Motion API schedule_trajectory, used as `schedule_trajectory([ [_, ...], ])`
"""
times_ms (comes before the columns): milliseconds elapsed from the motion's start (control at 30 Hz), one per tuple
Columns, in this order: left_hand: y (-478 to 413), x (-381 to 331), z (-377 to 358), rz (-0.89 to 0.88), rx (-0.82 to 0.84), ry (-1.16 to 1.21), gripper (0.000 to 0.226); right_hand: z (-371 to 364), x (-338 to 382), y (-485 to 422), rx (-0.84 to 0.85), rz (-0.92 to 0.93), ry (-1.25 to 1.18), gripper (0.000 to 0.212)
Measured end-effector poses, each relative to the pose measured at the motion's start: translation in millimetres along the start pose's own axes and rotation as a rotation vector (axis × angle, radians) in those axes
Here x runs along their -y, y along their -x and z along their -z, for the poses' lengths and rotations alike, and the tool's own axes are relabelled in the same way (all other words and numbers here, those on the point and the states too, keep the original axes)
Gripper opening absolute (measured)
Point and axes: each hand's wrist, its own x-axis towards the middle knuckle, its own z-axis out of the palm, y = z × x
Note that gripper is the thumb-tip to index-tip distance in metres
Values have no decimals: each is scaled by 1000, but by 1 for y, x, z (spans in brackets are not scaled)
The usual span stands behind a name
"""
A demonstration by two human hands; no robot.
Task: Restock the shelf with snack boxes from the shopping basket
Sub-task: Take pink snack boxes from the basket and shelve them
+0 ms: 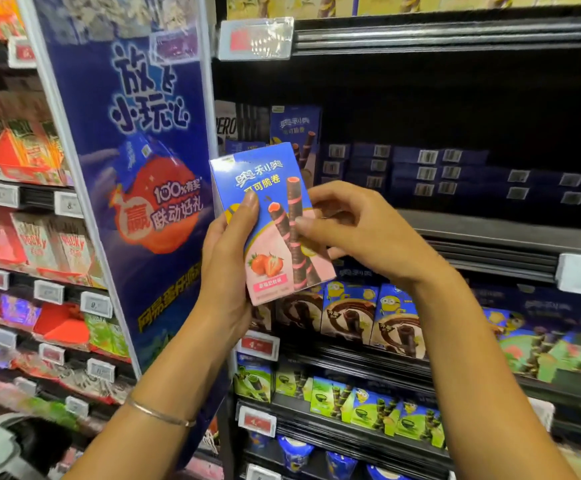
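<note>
Snack box (pixel 271 216), one of blue-and-pink cardboard printed with two chocolate wafer rolls and strawberries, is held nearly upright in both hands in front of a supermarket shelf (pixel 490 233). The left grip (pixel 226 258) clasps its lower left edge, thumb pressed on the front face. The right grip (pixel 362 230) pinches the right edge, thumb in front and fingers curled behind. A thin metal bangle (pixel 159 414) circles the left wrist. On the dark metal shelf behind, one like-printed box (pixel 294 129) stands at the rear left beside flat-lying dark blue boxes (pixel 420 168), barcodes outward, too blurred to count. Two lower tiers carry rows of brown-fronted boxes (pixel 348 313) and green-fronted boxes (pixel 375 407). A tall blue promotional banner (pixel 136 168) divides this bay from shelves of red packets (pixel 39 244) at left. Red-and-white price tags (pixel 259 346) clip the rails.
</note>
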Motion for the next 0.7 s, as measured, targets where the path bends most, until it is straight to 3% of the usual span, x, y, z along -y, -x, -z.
schedule_trajectory([
  [67,0,-4,-5,12,-9,-32,29,-2,1,1,-16,12,23,33],
  [167,-3,-9,-12,35,-1,-110,66,-1,1,0,-54,14,4,24],
  [300,-7,-14,-20,82,-35,-143,87,4,1,1,-70,-32,-165,23],
  [467,-15,-12,-14,71,-176,-312,63,21,2,1,-137,-85,-290,27],
  [600,-20,-12,-5,33,-236,-305,31,47,-3,-6,-314,-88,-322,29],
  [700,-19,-12,-4,23,-241,-305,28,64,-11,-22,-476,-118,-276,26],
])
